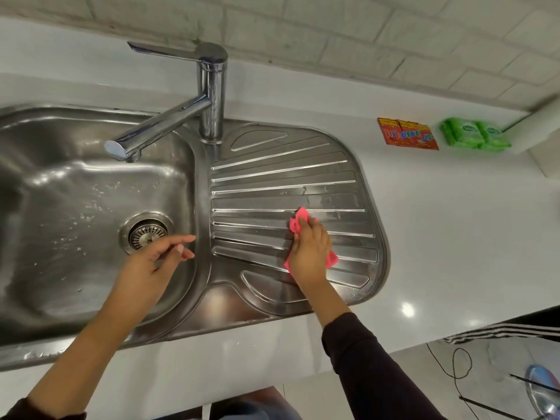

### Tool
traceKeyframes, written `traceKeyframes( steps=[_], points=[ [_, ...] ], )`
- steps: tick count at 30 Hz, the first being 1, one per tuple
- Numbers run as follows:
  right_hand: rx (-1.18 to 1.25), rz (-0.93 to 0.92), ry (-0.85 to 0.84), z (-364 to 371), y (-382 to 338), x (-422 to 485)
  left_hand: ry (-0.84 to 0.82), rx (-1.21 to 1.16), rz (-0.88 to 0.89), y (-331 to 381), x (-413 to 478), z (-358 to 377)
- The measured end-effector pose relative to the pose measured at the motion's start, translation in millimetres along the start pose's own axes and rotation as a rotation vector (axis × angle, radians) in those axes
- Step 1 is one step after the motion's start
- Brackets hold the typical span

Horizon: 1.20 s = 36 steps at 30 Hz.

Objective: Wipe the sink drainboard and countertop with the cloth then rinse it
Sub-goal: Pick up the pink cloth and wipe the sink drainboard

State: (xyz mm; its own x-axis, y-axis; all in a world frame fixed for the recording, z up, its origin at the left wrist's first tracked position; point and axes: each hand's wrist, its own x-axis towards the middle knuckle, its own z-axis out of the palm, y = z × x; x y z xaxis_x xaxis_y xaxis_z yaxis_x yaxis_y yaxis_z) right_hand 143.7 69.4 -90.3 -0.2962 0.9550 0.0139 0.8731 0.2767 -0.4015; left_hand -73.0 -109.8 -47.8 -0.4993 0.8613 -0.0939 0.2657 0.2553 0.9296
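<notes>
1. Right hand (pixel 310 253): palm down on the ribbed drainboard (pixel 272 183), fingers pressed onto a pink cloth (pixel 298 222). Grip clamped on the cloth, flat against the steel.
2. Cloth position: lower middle of the drainboard. Pink edges show beyond the fingertips and at both sides of the hand; the rest is hidden under the palm.
3. Left hand (pixel 157 259): held over the right-hand part of the sink basin (pixel 60 192), near the drain strainer (pixel 147 233). Fingers spread apart and loosely curled, holding nothing.
4. Drainboard surface: a wet-looking sheen on the ribs just above the cloth.
5. Basin: scattered pale specks and droplets around the strainer.
6. Chrome tap (pixel 212 95): stands at the back between basin and drainboard, spout swung out over the basin.
7. White worktop (pixel 454 222), back right: a red and yellow packet (pixel 407 135) lying flat, printing too blurred to read; just beside it, green packets (pixel 474 133) with an oval label, wording not legible.
8. Sleeves: dark, on both forearms.
</notes>
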Motion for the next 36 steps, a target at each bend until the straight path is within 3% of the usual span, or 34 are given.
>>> traceKeyframes(
  steps=[8,13,17,21,25,27,30,34,36],
  points=[
    [0.032,-0.166,-0.092,27.5,-49.1,-11.0,0.063,0.002,-0.024,-5.6,-5.2,-9.4],
    [0.003,-0.251,-0.259,44.6,-87.1,-15.9,0.101,0.006,-0.031,-5.8,-8.1,-14.8],
    [0.115,-0.398,-0.238,60.3,-117.0,-21.1,0.128,0.001,-0.05,-5.0,-10.8,-21.5],
    [0.3,-0.528,-0.329,59.8,-145.2,-21.3,0.167,0.009,-0.055,-0.7,-14.5,-27.9],
    [0.929,-0.316,-0.388,26.7,-148.7,-18.3,0.219,0.013,-0.061,5.8,-10.9,-33.2],
    [1.072,-0.207,-0.358,3.8,-129.7,-12.3,0.202,0.0,-0.074,6.8,-7.3,-30.9],
    [1.05,-0.103,-0.144,-31.0,-82.7,0.4,0.164,0.015,-0.082,8.6,-2.5,-21.4],
    [0.756,0.168,0.127,-60.0,-6.4,22.2,0.116,0.047,-0.044,13.7,7.7,-7.3],
    [0.625,0.212,0.286,-68.6,24.7,34.3,0.094,0.055,-0.035,14.9,13.8,-1.9]
  ],
)
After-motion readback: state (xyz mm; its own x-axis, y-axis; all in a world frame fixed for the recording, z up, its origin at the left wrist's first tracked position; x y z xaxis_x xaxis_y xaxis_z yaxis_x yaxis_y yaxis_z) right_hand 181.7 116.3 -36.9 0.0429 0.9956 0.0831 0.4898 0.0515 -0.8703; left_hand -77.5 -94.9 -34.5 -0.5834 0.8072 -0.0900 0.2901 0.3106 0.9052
